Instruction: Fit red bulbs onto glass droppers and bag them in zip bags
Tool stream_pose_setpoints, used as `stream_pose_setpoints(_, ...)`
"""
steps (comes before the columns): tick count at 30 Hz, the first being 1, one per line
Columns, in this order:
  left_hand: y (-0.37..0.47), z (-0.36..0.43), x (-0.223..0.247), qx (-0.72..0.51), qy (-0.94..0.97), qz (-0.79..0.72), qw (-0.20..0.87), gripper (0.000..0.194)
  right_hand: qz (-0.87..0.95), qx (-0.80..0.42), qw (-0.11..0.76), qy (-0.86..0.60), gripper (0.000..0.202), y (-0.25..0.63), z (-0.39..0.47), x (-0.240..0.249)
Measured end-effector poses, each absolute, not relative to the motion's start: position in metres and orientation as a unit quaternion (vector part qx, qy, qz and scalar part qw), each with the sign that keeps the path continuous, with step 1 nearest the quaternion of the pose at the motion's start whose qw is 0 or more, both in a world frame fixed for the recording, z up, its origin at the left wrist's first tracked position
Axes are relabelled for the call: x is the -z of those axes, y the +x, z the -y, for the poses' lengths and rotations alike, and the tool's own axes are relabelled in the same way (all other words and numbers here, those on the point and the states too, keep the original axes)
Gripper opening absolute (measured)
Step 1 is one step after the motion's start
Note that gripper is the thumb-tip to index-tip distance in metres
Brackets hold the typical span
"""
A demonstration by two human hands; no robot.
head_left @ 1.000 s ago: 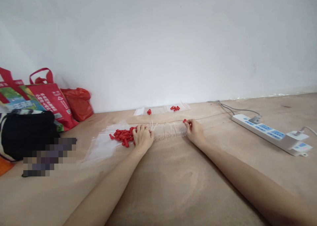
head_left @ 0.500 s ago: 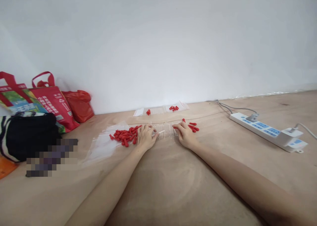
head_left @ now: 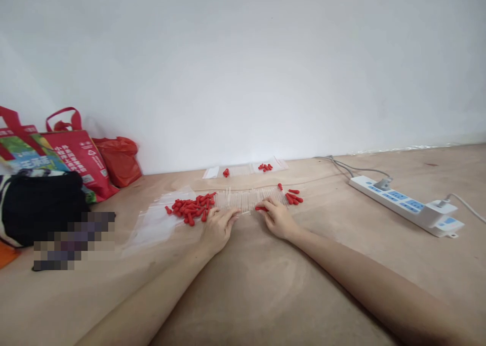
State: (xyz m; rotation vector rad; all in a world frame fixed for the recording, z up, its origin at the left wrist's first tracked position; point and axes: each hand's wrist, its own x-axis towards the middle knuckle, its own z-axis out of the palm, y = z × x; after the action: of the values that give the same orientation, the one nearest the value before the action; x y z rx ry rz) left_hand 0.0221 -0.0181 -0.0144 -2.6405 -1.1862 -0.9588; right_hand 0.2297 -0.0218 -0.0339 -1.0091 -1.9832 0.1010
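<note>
My left hand (head_left: pixel 219 228) is closed in a pinch on a thin clear glass dropper tube (head_left: pixel 246 213), which points right. Facing it, my right hand (head_left: pixel 280 219) pinches a red rubber dropper bulb (head_left: pixel 260 209) between thumb and fingers. A small gap seems to separate tube and bulb. Just beyond both hands lies a row of similar glass tubes (head_left: pixel 236 199), side by side on the wooden surface. A heap of red bulbs (head_left: pixel 190 209) rests left of the row, partly on clear plastic bags (head_left: pixel 155 224). Several more red bulbs (head_left: pixel 293 199) lie beyond my right hand.
Near the wall, clear bags (head_left: pixel 241 171) hold small groups of red bulbs (head_left: pixel 265 167) and tubes. At right stands a white power strip (head_left: pixel 402 204) with plugs and grey cables. Red shopping bags (head_left: pixel 81 156) and a black bag (head_left: pixel 41 209) stand at left.
Both hands have drawn nearer to me, off the row of tubes, and closer to each other. The tube and the bulb moved with them, and more of the row now shows.
</note>
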Motion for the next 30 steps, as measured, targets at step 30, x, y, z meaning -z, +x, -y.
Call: stream_pose_setpoints(30,0.022,0.023,0.016,0.280,-0.892,0.354,-0.006,0.027,0.843,-0.116,0.409,-0.330,0.019,0.217,0.037,0.028)
